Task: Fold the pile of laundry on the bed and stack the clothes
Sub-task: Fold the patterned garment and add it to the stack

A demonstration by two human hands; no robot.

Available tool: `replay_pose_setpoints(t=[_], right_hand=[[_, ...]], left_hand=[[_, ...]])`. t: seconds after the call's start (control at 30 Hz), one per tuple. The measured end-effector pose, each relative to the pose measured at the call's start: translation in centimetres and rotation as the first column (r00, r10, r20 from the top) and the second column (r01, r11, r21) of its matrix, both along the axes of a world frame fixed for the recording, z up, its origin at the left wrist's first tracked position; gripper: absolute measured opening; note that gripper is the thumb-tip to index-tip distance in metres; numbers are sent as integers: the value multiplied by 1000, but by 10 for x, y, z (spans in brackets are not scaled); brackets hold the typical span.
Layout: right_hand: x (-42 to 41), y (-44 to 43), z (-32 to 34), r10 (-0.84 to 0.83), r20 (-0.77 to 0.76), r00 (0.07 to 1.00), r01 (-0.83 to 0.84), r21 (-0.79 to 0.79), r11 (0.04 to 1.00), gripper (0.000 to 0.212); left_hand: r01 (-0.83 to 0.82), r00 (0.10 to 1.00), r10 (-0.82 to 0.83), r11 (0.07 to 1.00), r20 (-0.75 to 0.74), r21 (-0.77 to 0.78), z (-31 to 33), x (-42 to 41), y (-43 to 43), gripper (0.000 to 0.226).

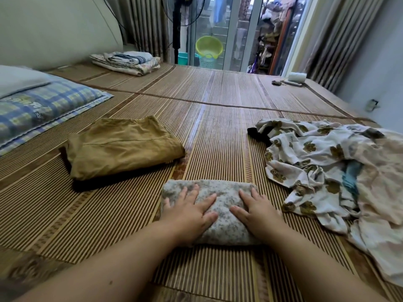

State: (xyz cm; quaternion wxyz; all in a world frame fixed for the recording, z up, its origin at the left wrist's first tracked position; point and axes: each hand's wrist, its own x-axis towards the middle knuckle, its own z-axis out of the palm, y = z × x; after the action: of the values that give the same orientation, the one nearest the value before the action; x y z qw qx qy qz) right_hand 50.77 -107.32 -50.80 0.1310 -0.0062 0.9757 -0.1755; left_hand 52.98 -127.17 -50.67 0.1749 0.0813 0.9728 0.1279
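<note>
I see two hands, both flat with fingers spread. My left hand [189, 211] presses the left half of the one folded grey speckled cloth [218, 186], and my right hand [257, 211] presses the right half. The cloth lies centred near the bamboo mat's [218, 131] near edge. One folded mustard garment [122, 147] sits to its left over a dark one [87, 184]; one unfolded pile [316, 162] lies at the right edge.

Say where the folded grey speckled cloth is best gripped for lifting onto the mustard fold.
Probably its two short ends, left hand and right hand coming in from either side, fingers under. The grey cloth lies as a compact flat bundle, both ends free on the mat.
</note>
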Motion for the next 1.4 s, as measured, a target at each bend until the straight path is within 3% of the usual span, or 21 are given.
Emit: replay_pose_setpoints(t=[0.1,0.17,0.23,0.27,0.37,0.43,0.57,0.7,0.87,0.97,1.1,1.17,1.3,1.4], right_hand=[[3,1,7,-151,-62,987,143,-112,983,96],[5,6,16,-281,-17,959,273,-193,942,107],[6,13,22,-310,85,947,321,-309,895,102],[7,15,25,-291,141,946,323,-376,869,96],[12,13,30,-205,237,950,300,-501,812,97],[14,10,31,-174,255,951,291,-558,777,96],[17,0,33,-190,206,960,280,-652,704,95],[20,-4,31,-146,246,958,278,-681,678,89],[13,-17,45,-136,176,975,221,-681,698,84],[-7,-44,69,-116,-17,993,75,-667,741,76],[-50,-103,108,-8,-283,959,-165,-582,797,76],[-72,-138,123,71,-328,942,-258,-574,777,79],[-120,-205,118,182,-345,921,-347,-513,785,79],[-148,-235,84,211,-230,950,-288,-383,878,73]], left_hand=[[-81,996,84,994,-41,66,11,1,-8,69],[-251,957,266,959,-113,129,22,-1,-22,84],[-430,891,448,884,-69,181,33,-3,-40,100],[-490,867,497,843,25,222,38,-3,-48,105],[-586,807,431,670,404,455,42,-2,-63,96],[-623,777,350,549,524,557,39,0,-60,91],[-637,770,346,427,536,641,30,7,-48,114],[-613,790,310,371,529,698,26,9,-41,124],[-352,921,340,522,190,777,28,3,-39,120],[-170,930,368,482,-22,859,39,-11,-56,112],[-61,838,534,287,-107,956,63,-32,-114,106],[-65,745,653,274,-136,959,73,-38,-143,101],[-214,525,813,412,-251,886,65,-49,-196,90],[-392,509,812,513,-284,764,40,-63,-223,79]])
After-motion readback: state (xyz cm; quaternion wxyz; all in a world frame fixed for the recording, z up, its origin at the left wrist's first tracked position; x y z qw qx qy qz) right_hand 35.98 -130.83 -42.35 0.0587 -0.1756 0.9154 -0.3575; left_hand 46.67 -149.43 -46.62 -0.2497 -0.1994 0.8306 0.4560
